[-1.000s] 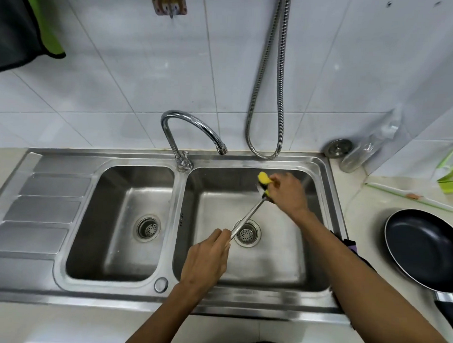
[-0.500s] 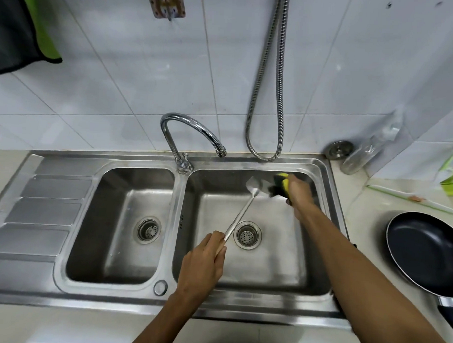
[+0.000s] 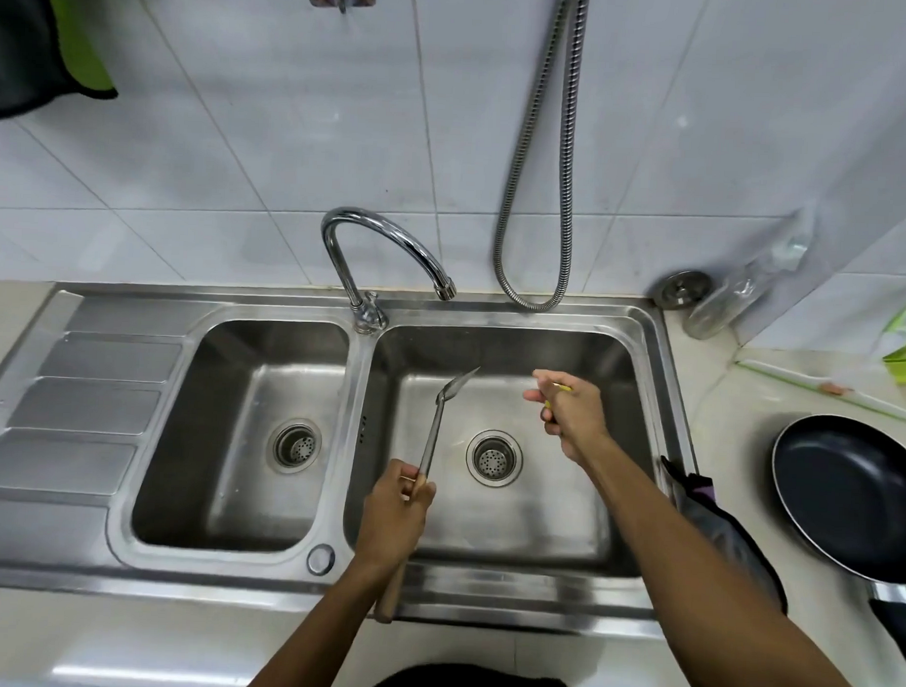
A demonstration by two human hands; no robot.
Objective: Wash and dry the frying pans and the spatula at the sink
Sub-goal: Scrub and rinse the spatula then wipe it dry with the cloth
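Left hand [image 3: 396, 506] grips steel spatula [image 3: 434, 430], wooden handle; right hand [image 3: 574, 417] holds sponge [image 3: 561, 387].

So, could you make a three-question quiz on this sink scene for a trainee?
1. True or false: the left hand grips the spatula by its handle.
2. Where is the frying pan? A: in the left basin. B: on the counter, right of the sink. C: under the faucet.
3. Fill in: the right hand, holding the sponge, is over the ____ basin.
Key: 1 true; 2 B; 3 right.
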